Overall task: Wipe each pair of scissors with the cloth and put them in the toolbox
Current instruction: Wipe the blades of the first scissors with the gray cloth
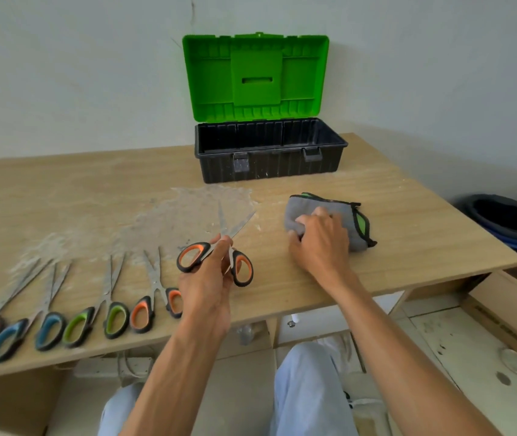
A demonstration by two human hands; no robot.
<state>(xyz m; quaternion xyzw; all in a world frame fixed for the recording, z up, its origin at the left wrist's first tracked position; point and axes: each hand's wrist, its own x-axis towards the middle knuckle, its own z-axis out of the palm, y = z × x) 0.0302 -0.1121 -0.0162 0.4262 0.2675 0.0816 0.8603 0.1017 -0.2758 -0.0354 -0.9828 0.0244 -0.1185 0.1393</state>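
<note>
On the wooden table [93, 190] the black toolbox [269, 165] sits at the back with its green lid up. Right hand [323, 240] grabs the grey cloth [301, 207], left hand [207, 281] pinches the orange-handled scissors [239, 255], blades apart. More pairs [118, 309] lined up on the left.

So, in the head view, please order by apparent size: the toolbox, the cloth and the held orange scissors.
1. toolbox, clearly largest.
2-3. cloth and held orange scissors: similar extent, and the scissors are nearer the camera, so unranked.
</note>
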